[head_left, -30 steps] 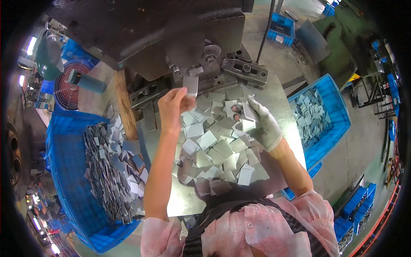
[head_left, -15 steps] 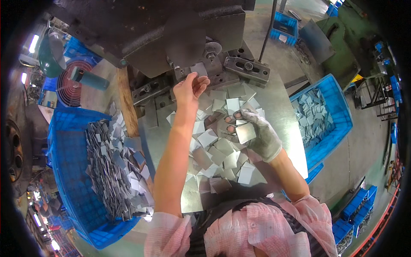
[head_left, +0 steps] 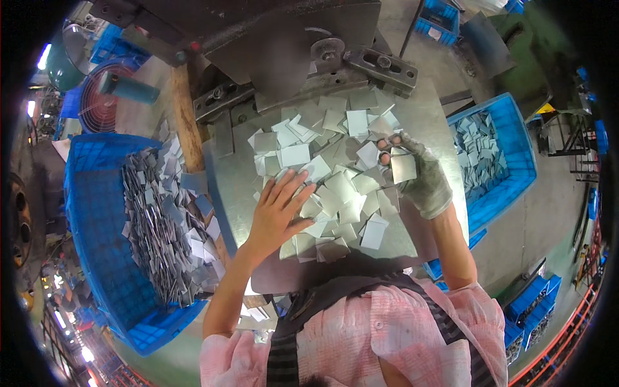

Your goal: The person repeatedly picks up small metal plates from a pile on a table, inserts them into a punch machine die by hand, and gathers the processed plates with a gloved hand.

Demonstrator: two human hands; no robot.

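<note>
My bare left hand point(head_left: 277, 211) is open, its fingers spread over the left side of a pile of thin metal plates point(head_left: 340, 188). The fingertips rest among the plates; I see none gripped. My right hand point(head_left: 427, 182) wears a grey work glove with bare fingertips. It is closed on a square metal plate point(head_left: 404, 168), held above the pile's right side. The pile lies on a metal table point(head_left: 242, 164) in front of a dark press point(head_left: 284, 55). A slotted clamp point(head_left: 382, 63) sits at the press's base.
A large blue crate point(head_left: 97, 238) full of plates stands left of the table, beside a wooden post point(head_left: 186, 119). On the right is another blue crate point(head_left: 509, 184) holding plates. A red fan point(head_left: 97, 103) stands at the far left.
My left hand has come back from the press down to the plate pile, and its fingers have spread. My right hand has shifted a little right, still holding a plate.
</note>
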